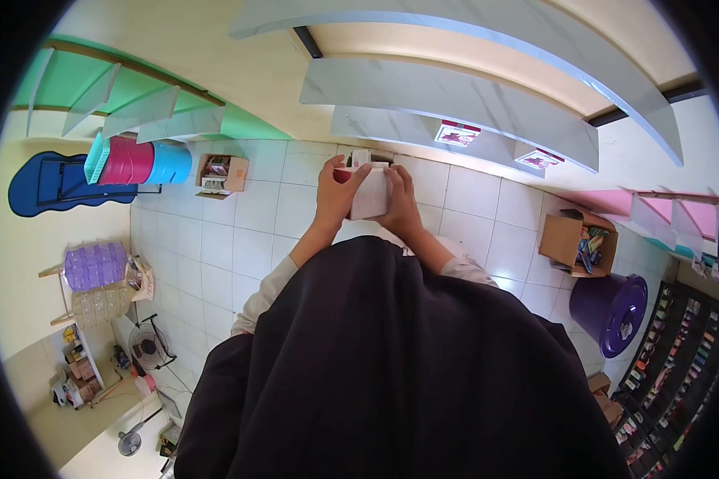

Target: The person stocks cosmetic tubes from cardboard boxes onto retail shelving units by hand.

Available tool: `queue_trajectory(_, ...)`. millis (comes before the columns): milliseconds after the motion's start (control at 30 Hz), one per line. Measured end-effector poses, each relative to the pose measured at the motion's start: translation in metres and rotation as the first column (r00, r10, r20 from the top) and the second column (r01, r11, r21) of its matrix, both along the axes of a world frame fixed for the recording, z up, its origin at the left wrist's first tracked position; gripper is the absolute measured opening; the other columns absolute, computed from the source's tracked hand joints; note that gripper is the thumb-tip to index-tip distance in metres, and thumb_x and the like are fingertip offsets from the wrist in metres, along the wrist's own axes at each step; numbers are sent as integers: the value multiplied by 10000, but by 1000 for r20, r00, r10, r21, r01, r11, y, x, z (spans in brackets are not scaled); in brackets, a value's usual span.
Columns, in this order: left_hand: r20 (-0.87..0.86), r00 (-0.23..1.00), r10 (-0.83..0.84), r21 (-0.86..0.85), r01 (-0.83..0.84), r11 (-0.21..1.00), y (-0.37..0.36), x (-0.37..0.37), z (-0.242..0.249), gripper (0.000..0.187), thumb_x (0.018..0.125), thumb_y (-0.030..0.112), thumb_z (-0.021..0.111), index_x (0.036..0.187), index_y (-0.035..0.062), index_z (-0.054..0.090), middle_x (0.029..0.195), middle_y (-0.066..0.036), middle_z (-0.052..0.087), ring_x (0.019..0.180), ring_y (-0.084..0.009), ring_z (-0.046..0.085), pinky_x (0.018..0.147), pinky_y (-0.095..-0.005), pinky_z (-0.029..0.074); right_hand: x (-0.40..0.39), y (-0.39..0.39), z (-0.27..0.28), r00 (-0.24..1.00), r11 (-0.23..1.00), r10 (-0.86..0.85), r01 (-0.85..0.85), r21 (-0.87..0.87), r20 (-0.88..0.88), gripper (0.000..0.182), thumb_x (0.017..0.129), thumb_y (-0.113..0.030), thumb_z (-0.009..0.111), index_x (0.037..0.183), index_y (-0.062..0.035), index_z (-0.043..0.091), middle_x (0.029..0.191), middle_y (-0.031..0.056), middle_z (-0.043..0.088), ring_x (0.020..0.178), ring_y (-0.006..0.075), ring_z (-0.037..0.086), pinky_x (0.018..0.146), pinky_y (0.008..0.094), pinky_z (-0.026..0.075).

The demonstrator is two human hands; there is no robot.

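Both my hands hold a small whitish box (pixel 371 198) in front of my body, above the tiled floor. My left hand (pixel 339 194) grips its left side, thumb near the top edge, and a bit of red shows beside that thumb. Around the right side and upper corner, my right hand (pixel 402 201) has its fingers closed. What the box contains cannot be made out. Just beyond the hands, partly hidden by them, a dark open container with white items (pixel 361 156) stands by the wall.
Marbled shelves (pixel 455 100) run along the wall ahead, with red-and-white packs (pixel 457 133) on the lower one. A cardboard box (pixel 233 173) stands left; another open carton (pixel 562 242) and a purple lidded bin (pixel 607 311) stand right. A fan (pixel 148 345) is lower left.
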State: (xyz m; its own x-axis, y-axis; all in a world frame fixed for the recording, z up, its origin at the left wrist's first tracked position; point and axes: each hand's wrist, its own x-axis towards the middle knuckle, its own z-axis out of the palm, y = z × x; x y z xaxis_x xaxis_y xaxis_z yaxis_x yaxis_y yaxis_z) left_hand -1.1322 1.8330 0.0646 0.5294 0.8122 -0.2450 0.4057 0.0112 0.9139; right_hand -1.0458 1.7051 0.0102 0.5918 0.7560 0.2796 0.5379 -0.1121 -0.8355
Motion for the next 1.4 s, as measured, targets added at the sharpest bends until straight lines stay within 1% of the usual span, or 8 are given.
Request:
queue_trajectory(67, 139, 990, 23, -287, 18, 958, 4, 0, 24, 872, 658, 341, 781, 1318, 20, 311, 1219, -194, 439, 1033, -270, 501, 873, -362, 434, 20, -1, 8, 961, 992, 105, -120, -43, -256, 892, 528, -96, 797, 1287, -77, 328, 1272, 177, 389, 1169, 329, 428, 959, 428, 383)
queue_trajectory(100, 203, 978, 50, -425, 42, 904, 6, -2, 32, 914, 653, 325, 787, 1344, 26, 269, 1252, -203, 415, 1047, -278, 493, 877, -369, 436, 25, -2, -3, 745, 977, 207, -188, 99, -634, 857, 542, -43, 770, 1284, -72, 342, 1219, 122, 469, 1106, 253, 494, 955, 389, 391)
queue_trajectory(167, 237, 954, -181, -328, 254, 910, 15, -15, 30, 993, 622, 290, 811, 1366, 35, 204, 1296, -205, 375, 1078, -294, 482, 879, -383, 444, 39, -4, 8, 520, 946, 263, -303, 112, -812, 855, 532, -24, 770, 1280, -73, 359, 1171, 95, 512, 1078, 236, 512, 950, 377, 397)
queue_trajectory(333, 155, 903, -401, -237, 428, 872, 4, -14, 26, 1046, 533, 179, 861, 1338, 14, 214, 1287, -159, 418, 1122, -267, 480, 903, -363, 439, 55, -3, 11, 74, 858, 290, -463, 225, -954, 750, 584, 53, 704, 1260, -47, 394, 1130, 89, 551, 1064, 219, 536, 918, 378, 441)
queue_trajectory(433, 248, 935, -254, -167, 300, 939, -6, -9, 11, 923, 562, 145, 838, 1277, 5, 273, 1183, -140, 477, 1088, -222, 498, 901, -341, 437, 56, 5, 9, 20, 863, 278, -444, 241, -960, 729, 650, 7, 694, 1300, -58, 369, 1182, 95, 520, 1091, 226, 518, 926, 379, 435)
queue_trajectory(633, 226, 969, -97, 103, 75, 992, 4, 7, -24, 831, 547, 112, 798, 1191, -12, 287, 1098, -166, 484, 1004, -232, 531, 849, -336, 450, 46, -10, -9, 530, 965, 60, -246, -86, -846, 732, 704, -172, 748, 1329, -83, 378, 1333, 139, 410, 1232, 316, 395, 976, 404, 375)
queue_trajectory(800, 248, 966, -73, 426, -42, 904, 36, 38, -77, 835, 535, 141, 800, 1186, -3, 298, 1053, -152, 470, 963, -252, 509, 840, -362, 431, 37, -70, -10, 582, 888, 69, -406, -216, -810, 649, 788, -227, 681, 1334, -72, 368, 1377, 130, 364, 1296, 329, 304, 1017, 421, 336)
queue_trajectory(1400, 320, 947, 32, 334, -145, 931, 78, 126, -132, 867, 519, 186, 833, 1160, 4, 278, 1121, -177, 429, 1023, -284, 476, 899, -378, 402, 32, -175, -27, 263, 968, -236, -17, -249, -936, 478, 843, -219, 627, 1265, -106, 433, 1313, 67, 415, 1146, 172, 459, 942, 331, 393)
